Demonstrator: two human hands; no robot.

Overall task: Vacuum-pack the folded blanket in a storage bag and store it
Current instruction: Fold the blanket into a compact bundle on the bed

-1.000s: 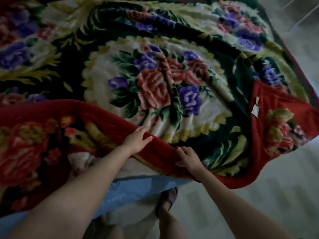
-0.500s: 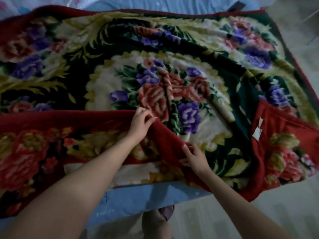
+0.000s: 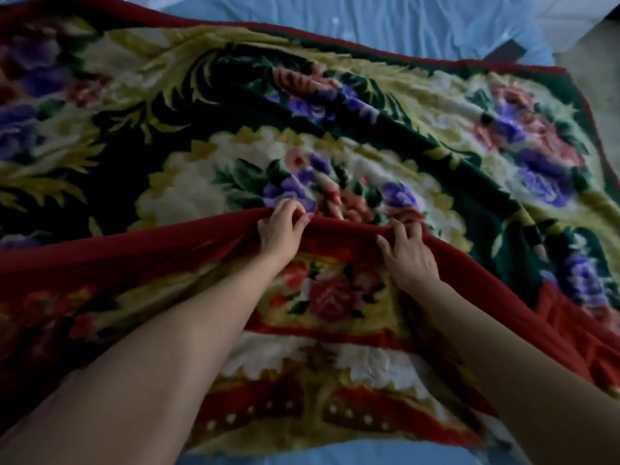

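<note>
Red-edged floral blanket [image 3: 335, 129] spread across blue-sheeted bed [image 3: 402, 25].
Left hand [image 3: 281, 229] and right hand [image 3: 407, 253]: each grip closed on the blanket's folded-over red edge, side by side.

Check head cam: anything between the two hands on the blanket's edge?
Only the blanket's red edge itself, a short sagging stretch between left hand and right hand. Nothing else lies there in the head view.

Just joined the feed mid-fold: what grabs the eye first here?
The big floral blanket fills the view, spread over a light blue sheet. At centre, the left hand and right hand pinch its red edge, folded over to show the red-backed underside nearest the camera.
</note>
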